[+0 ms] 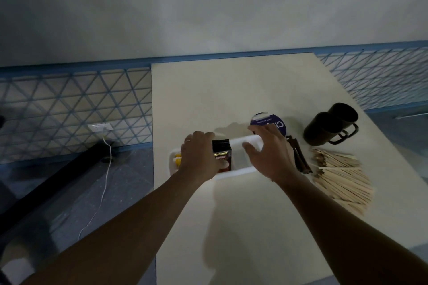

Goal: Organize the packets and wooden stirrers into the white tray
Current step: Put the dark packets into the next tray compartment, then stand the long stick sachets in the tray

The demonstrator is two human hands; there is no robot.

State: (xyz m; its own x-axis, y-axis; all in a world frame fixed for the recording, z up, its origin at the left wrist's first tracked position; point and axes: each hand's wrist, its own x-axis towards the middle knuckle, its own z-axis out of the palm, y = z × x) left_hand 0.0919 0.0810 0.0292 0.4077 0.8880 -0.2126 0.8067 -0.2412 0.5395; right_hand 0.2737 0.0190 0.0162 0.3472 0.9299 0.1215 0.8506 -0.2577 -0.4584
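So we've got both hands down over the white tray (234, 172), which sits on the pale surface (254, 227) around the middle of the view. Our left hand (199, 157) has its grip wrapped round a stack of black-and-red packets (221, 149), fingers curled over the far side, and the stack is standing in the tray's middle section. There are a couple of yellow packets (177, 161) peeking out in the left section, mostly hidden by that hand. Our right hand (271, 157) is over the right end of the tray with its grip loose, fingers spread and holding nothing; we can't tell if it actually touches the rim. Just right of the tray, partly under that hand, lie some brown packets (300, 157) on the surface, and further right is a messy pile of wooden stirrers (340, 178). Behind those are two dark mugs (328, 126), touching each other, plus a round purple lid (275, 122) behind the tray.
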